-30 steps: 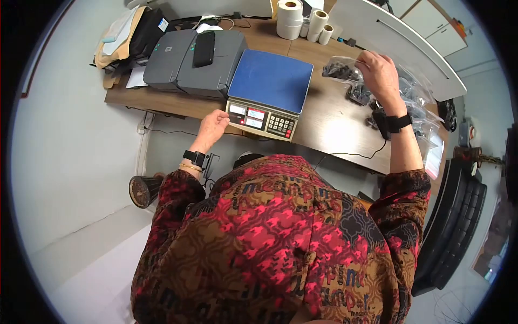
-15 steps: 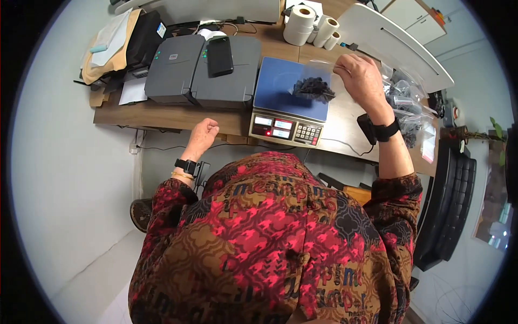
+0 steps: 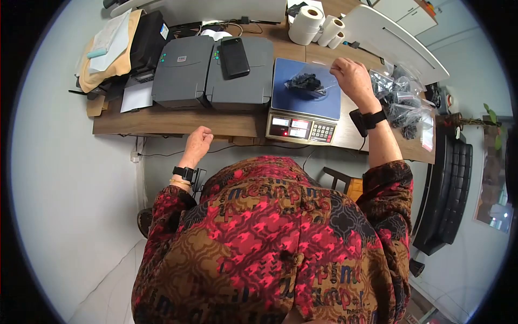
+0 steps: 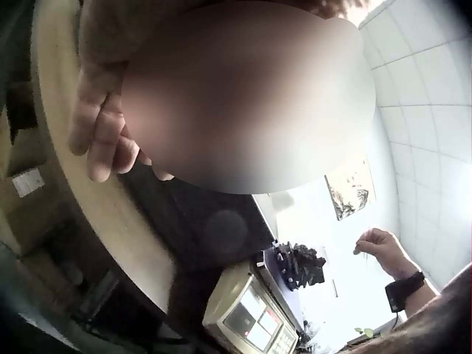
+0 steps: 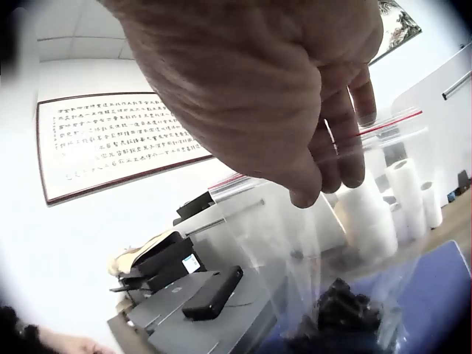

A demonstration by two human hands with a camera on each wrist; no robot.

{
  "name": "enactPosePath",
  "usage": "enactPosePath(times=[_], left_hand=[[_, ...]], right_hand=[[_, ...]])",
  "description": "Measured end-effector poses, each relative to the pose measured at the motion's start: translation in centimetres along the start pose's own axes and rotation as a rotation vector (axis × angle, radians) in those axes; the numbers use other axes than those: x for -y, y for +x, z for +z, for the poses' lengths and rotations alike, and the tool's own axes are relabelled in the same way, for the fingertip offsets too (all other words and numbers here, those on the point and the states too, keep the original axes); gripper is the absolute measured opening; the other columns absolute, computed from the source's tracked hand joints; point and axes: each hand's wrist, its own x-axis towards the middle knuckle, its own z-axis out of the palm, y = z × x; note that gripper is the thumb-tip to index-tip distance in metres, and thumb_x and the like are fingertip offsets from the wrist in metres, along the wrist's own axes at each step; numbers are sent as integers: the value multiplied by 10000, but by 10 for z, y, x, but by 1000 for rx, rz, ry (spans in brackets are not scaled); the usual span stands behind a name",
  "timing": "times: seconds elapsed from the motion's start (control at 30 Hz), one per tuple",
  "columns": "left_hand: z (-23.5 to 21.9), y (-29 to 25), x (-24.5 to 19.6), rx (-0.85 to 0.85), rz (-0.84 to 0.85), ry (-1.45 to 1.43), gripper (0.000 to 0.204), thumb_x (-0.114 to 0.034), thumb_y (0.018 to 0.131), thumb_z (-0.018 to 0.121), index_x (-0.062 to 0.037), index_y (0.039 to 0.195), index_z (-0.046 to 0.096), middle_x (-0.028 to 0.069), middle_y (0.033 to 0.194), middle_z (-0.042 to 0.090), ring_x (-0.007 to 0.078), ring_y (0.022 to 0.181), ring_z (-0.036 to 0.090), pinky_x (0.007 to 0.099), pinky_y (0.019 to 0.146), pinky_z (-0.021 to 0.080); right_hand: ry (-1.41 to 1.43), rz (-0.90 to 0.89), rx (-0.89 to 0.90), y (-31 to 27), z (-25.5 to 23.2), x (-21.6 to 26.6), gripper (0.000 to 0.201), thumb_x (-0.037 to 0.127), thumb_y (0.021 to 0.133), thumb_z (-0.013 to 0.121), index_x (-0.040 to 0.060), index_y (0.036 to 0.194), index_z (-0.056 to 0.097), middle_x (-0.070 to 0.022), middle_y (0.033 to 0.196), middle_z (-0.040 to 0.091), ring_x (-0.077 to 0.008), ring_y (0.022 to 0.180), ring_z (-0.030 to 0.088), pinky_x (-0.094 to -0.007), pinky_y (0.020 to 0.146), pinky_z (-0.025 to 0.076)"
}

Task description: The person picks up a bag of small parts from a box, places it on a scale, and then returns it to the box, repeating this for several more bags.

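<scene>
My right hand [image 3: 353, 81] pinches the top edge of a clear zip bag [image 5: 276, 228] between thumb and fingers. Small black parts [image 3: 308, 83] fill the bag's lower end, which overlaps the blue platform of the scale [image 3: 283, 105] in the head view. The scale's lit display and keypad [image 3: 322, 131] face me. Near the table's front edge, left of the scale, my left hand [image 3: 198, 144] hovers with loosely curled fingers and holds nothing. In the left wrist view a blurred oval covers much of the picture, and part of the left hand's fingers [image 4: 107, 140] shows.
Two grey machines [image 3: 181, 70] stand left of the scale, a black phone [image 3: 235, 57] lying on one. White label rolls [image 3: 305, 27] stand behind. More clear bags with dark parts [image 3: 404, 105] lie at the right. A low white partition [image 3: 399, 38] borders the back.
My right hand has brought the bag leftward from the table's right side to over the scale. My left hand has drawn away from the scale's display. The head view has shifted.
</scene>
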Motion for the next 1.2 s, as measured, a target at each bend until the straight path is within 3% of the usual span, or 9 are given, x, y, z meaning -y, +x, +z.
enactPosePath(times=[0.37,0.57,0.73,0.83,1.0,1.13,1.2], left_hand=[[16,-8,-5,22,31,18,237,-150,857,616,-2,1040,596,138,902,682,248,828,657,342,748,513],[20,-20,-4,39,-1,22,253,-156,859,612,-1,1058,596,146,929,680,256,851,654,347,759,511],[22,-16,0,49,29,51,252,-154,855,627,-6,1055,593,122,917,668,201,809,643,320,739,511],[21,-13,-2,77,12,47,258,-156,856,614,3,1058,595,148,931,677,256,855,652,349,765,510],[25,4,4,119,66,126,248,-154,839,625,3,1028,596,162,924,672,280,857,652,365,770,509],[34,28,13,197,89,209,260,-165,819,629,1,1015,592,187,923,665,337,882,640,399,791,503],[39,40,22,221,185,330,285,-184,800,632,8,1007,590,216,961,650,383,949,610,434,833,486]], right_hand=[[-54,-63,-72,-7,-9,-1,94,181,860,590,91,883,597,-74,874,656,-277,841,618,-401,864,434],[31,30,-10,-17,-2,-11,137,216,854,618,97,919,609,-78,890,664,-281,847,622,-393,873,431],[3,-11,-161,-29,-17,-8,307,292,820,681,98,1050,620,-77,991,673,-259,956,623,-401,915,422],[-76,21,-260,-45,-28,-14,387,331,827,681,88,1118,600,-73,1043,666,-245,1010,613,-405,945,410],[54,203,-378,-112,-30,-43,330,259,830,687,73,1090,605,-89,1012,673,-265,963,625,-391,890,437],[275,570,-354,-199,-8,-55,299,197,864,652,40,1114,600,-156,1019,670,-271,954,653,-346,813,500],[276,716,-338,-255,16,-56,288,195,876,636,35,1112,599,-163,1019,669,-269,951,655,-341,811,502]])
